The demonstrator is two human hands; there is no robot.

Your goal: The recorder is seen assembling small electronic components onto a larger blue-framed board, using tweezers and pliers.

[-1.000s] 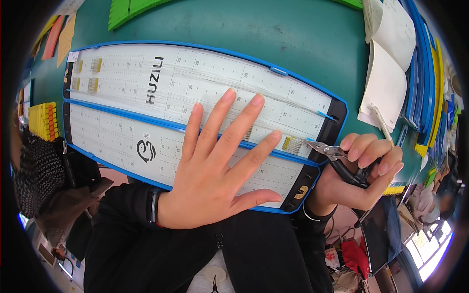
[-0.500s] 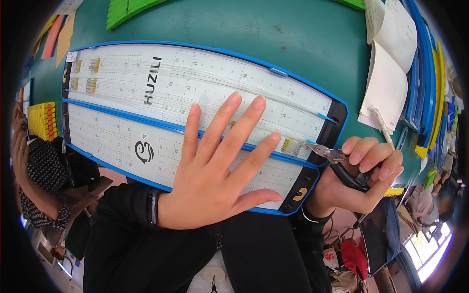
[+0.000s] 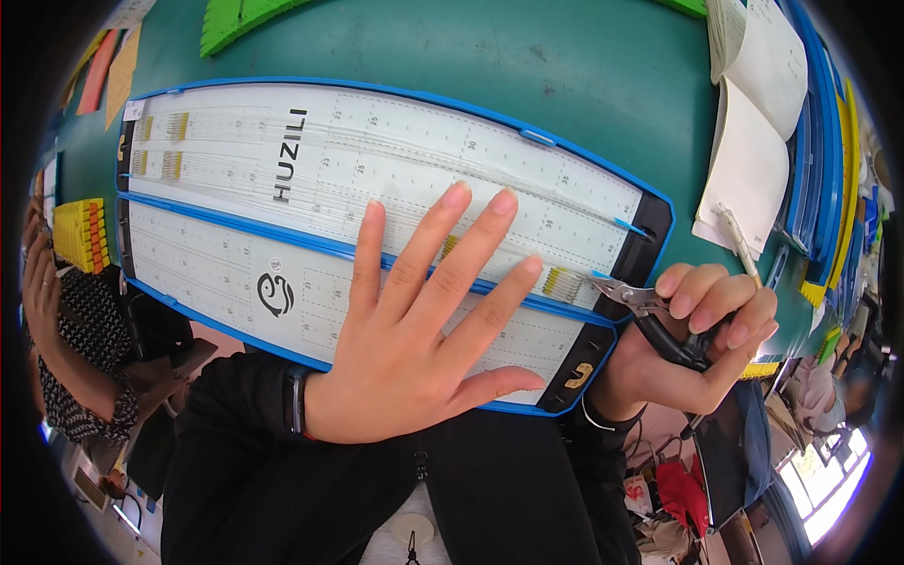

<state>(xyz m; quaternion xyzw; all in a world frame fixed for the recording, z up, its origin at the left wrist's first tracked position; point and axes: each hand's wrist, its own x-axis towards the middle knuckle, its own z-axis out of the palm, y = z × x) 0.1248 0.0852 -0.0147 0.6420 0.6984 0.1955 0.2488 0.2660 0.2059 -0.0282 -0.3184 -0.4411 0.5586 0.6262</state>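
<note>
A long blue-rimmed case [image 3: 247, 222] lies open across my lap and the table edge, its two white panels marked with dashed lines. Fine clear lines run along the far panel. My left hand [image 3: 405, 348] rests flat over the case's middle, fingers spread, holding nothing. In my right hand [image 3: 716, 363] is a pair of small cutting pliers [image 3: 644, 299] with black handles. Their jaw tips meet a small blue end piece at the far panel's right end, beside a row of small gold hooks [image 3: 562, 284]. More hooks [image 3: 173, 166] sit at the panel's left end.
The green table [image 3: 424, 52] extends beyond the case. At right lie an open notebook [image 3: 744, 169], a pen [image 3: 738, 235] and stacked blue and yellow cases [image 3: 833, 188]. A yellow block [image 3: 80, 234] is at far left, near another person's arm [image 3: 71, 363].
Both hands stay almost where they were. The view has shifted very slightly; the pliers' tips remain at the blue end piece.
</note>
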